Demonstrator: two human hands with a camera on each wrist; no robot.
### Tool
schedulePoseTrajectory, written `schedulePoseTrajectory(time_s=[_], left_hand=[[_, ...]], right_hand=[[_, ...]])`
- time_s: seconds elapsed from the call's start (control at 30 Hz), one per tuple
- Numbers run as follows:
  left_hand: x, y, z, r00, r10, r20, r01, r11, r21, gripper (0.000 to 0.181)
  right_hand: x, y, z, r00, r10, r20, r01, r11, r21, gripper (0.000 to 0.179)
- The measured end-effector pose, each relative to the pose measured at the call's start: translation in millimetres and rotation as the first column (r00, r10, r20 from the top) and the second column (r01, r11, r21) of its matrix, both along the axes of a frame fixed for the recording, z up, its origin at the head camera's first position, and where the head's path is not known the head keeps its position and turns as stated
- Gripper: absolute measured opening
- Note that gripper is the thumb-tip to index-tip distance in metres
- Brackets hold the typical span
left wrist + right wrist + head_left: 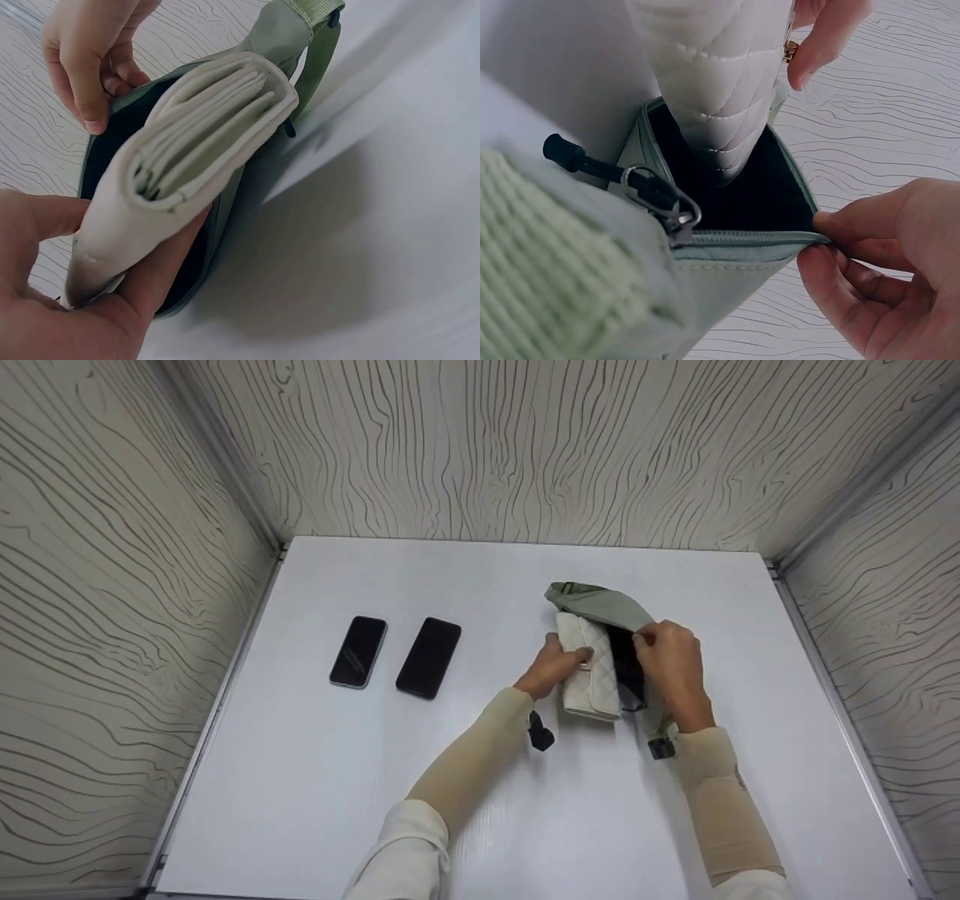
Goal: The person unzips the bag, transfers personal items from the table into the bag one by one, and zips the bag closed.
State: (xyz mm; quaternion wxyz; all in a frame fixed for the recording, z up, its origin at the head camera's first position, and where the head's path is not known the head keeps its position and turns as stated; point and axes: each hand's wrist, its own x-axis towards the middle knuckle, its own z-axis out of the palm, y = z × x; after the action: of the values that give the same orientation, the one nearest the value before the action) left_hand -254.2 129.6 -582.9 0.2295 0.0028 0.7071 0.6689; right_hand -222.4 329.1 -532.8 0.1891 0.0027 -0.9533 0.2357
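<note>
A white quilted wallet [600, 679] with a gold clasp is gripped by my left hand [556, 666], thumb across its front. Its folded card slots face up in the left wrist view. The wallet overlaps the mouth of a green waist bag [607, 606], and in the right wrist view its lower end is inside the dark opening. My right hand [673, 664] pinches the zippered edge of the bag [750, 240] between thumb and fingers, holding the mouth wide. A black-corded zipper pull [649, 184] hangs beside the opening. The bag's inside is dark.
Two dark phones lie left of the bag on the white table [465, 810]: a silver-edged phone [358, 652] and a black phone [429, 658]. Black buckles hang from the bag, one buckle [661, 748] near my right wrist. Wood-patterned panels [487, 450] enclose the table's back and sides.
</note>
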Motion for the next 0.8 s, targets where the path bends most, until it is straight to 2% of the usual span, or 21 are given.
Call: schedulePoseTrajectory(time_s=[0.13, 0.37, 0.5, 0.67, 0.8], left_hand=[[0.2, 1.5, -0.5, 1.0, 0.006, 0.016, -0.006, 1.0, 0.023, 0.061], [1.1, 4.4, -0.6, 0.997, 0.022, 0.075, -0.027, 0.997, 0.073, 0.08], [1.6, 7.5, 1.0, 0.995, 0.059, 0.086, -0.067, 0.993, 0.1, 0.077], [1.6, 10.1, 2.8, 0.991, 0.076, 0.108, -0.091, 0.986, 0.142, 0.068], [1.0, 11.7, 5.0, 0.988, 0.088, 0.125, -0.109, 0.978, 0.175, 0.072]], right_hand=[[0.4, -0.1, -0.2, 1.0, -0.004, 0.008, 0.004, 1.0, -0.003, 0.013], [2.0, -2.9, -1.0, 1.0, 0.001, 0.013, -0.001, 1.0, 0.001, 0.014], [2.8, -4.7, -0.3, 1.0, -0.002, 0.019, 0.002, 1.0, -0.003, 0.014], [3.4, -5.6, 0.7, 1.0, 0.006, 0.027, -0.005, 1.0, -0.005, 0.014], [3.3, -5.9, 1.2, 1.0, 0.01, 0.025, -0.009, 1.0, -0.008, 0.013]])
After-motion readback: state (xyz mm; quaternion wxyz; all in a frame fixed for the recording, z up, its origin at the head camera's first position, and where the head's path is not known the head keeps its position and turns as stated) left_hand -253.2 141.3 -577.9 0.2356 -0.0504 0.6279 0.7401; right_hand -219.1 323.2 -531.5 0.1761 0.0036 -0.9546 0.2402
